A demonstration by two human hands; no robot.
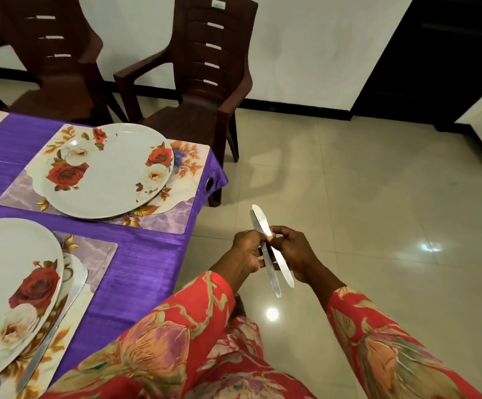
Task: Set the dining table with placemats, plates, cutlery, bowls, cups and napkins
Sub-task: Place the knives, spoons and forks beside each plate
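both hands hold a small bundle of knives (271, 251) over the floor, just off the desk (144, 263) corner. left hand (247, 251) grip is curled round the handles; right hand (294, 254) grip pinches one knife, seemingly parting it from the rest. far plate (104, 174) sits on its mat (176, 203) with no cutlery; near plate (12, 286) has a knife (46, 341) at its right edge. advice: free one knife cleanly, keep the others clamped, lay it on bare mat right of the far plate.

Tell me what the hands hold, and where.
Both the left hand and right hand grip two table knives around their middles, off the table.
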